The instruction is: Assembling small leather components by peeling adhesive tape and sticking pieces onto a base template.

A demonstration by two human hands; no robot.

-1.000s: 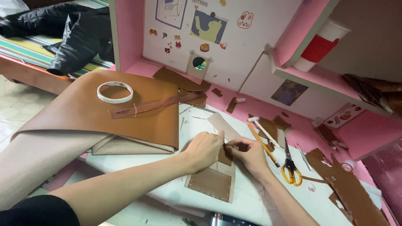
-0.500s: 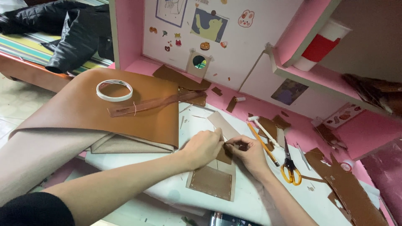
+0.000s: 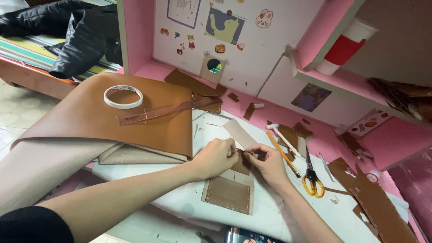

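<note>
Hands meet over the stitched brown leather panel [image 3: 228, 194]: left hand [image 3: 216, 157] and right hand [image 3: 267, 161] both pinch shut on a small leather piece [image 3: 243, 163] just above it. Probably positioning; next calls for steady alignment. Scissors [image 3: 311, 176] lie right of the panel.

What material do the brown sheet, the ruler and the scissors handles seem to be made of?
Brown sheet: probably faux leather, smooth matte face with a pale fabric-like underside at the fold.
Ruler: clear plastic, the sheet shows through.
Scissors: glossy yellow handles, likely plastic.
</note>
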